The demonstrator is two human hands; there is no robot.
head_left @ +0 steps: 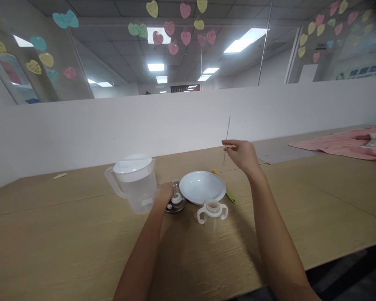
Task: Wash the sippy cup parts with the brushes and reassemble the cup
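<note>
My right hand is raised above the table, pinching a thin straw brush between thumb and fingertips. The brush stands nearly upright. Down at a small round metal tray, my left hand reaches in at its left side, and its fingers are hidden. On that tray lie a white bottle top with a clear cover and other small parts. Right beside the tray sits a white bowl. A clear baby bottle with two white handles stands open-topped in front of the bowl.
A lidded plastic pitcher with clear liquid stands left of my left hand. Behind the bowl lies a brush with a green handle. A pink cloth with a doll-like figure partly in view lies far right. A white wall backs the table.
</note>
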